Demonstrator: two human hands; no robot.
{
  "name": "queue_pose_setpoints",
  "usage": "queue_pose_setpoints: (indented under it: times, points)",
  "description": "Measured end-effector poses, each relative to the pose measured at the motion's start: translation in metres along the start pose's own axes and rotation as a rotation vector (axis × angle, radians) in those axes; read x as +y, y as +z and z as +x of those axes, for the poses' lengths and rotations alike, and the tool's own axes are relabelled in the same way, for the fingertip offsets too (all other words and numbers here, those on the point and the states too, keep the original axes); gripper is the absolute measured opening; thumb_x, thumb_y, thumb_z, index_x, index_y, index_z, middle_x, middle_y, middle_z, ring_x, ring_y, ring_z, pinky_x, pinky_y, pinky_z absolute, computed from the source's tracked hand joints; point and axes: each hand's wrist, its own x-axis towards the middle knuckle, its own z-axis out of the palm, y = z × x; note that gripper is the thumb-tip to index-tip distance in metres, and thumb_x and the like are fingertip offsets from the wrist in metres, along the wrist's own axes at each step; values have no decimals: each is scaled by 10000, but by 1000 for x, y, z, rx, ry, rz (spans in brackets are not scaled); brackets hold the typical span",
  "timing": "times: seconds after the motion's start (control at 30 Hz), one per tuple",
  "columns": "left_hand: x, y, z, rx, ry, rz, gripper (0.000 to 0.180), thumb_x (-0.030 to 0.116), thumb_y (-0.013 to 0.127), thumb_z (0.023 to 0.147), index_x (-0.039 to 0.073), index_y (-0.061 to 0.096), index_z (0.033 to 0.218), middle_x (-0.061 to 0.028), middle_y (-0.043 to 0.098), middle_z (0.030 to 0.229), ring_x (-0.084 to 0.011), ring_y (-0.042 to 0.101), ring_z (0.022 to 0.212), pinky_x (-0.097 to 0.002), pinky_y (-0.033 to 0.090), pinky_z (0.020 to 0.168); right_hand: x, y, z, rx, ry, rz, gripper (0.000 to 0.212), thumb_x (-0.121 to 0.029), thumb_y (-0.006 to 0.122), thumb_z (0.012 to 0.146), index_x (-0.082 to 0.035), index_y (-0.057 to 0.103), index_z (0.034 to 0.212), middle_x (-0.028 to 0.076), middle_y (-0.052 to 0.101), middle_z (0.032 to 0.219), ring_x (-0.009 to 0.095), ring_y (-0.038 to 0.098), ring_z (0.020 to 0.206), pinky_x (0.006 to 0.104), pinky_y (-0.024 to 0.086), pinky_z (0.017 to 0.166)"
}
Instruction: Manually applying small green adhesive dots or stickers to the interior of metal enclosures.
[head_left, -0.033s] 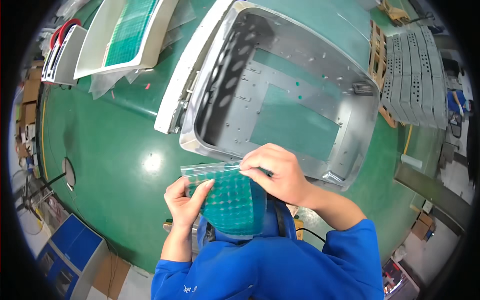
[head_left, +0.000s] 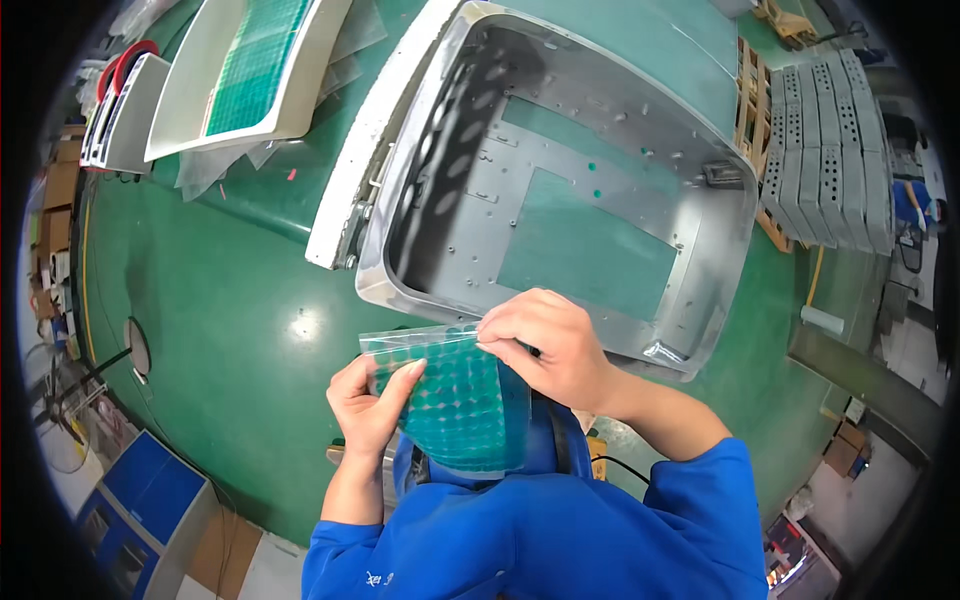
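Note:
In front of my body I hold a clear plastic bag (head_left: 450, 400) with sheets of green round stickers in it. My left hand (head_left: 368, 402) grips the bag's left side, its thumb lying over the front. At the top edge, toward the right, the fingertips of my right hand (head_left: 548, 340) pinch the bag's clear strip. The bag hangs tilted, its lower end by my lap. Just beyond it lies a grey metal housing (head_left: 735, 270), open side up, with holes and rectangular cutouts in its floor.
White foam (head_left: 345, 190) runs along the housing's left side. Farther left stands a white bin (head_left: 172, 130) with green sticker sheets (head_left: 255, 80), beside red-handled bins (head_left: 120, 110). Perforated metal parts (head_left: 825, 150) are stacked on a wooden pallet (head_left: 752, 100) at the right. A blue-topped cabinet (head_left: 160, 485) is lower left.

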Motion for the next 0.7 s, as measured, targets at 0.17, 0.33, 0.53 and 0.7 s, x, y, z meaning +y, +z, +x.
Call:
queue_pose_setpoints:
  times: [0.17,0.33,0.53,0.7]
  points:
    - [-2,3,4,15,-62,25,102,-5,652,690,-17,596,774,-2,579,689,-49,486,584,-172,382,550,5,-1,2,42,-86,-107,77,-4,597,693,-23,534,734,66,558,782,179,541,704,267,421,646]
    - [-11,0,6,41,-45,3,101,5,655,694,-14,595,773,-3,578,699,-49,485,590,-172,382,549,94,-20,37,127,410,81,46,-34,553,742,4,536,762,29,535,735,87,487,682,235,410,645]
    - [-18,-6,0,69,-113,-41,100,0,650,698,-14,595,781,-12,582,710,-54,493,600,-173,390,554,149,11,50,-35,514,-154,51,-56,568,709,-62,581,757,76,533,795,215,515,766,330,417,700]
    - [-23,-7,-1,86,-120,-81,105,4,649,701,-14,596,790,-17,584,723,-59,498,613,-178,397,568,157,21,52,-19,472,-303,46,-62,583,718,-56,587,764,59,496,741,181,500,685,298,411,653]
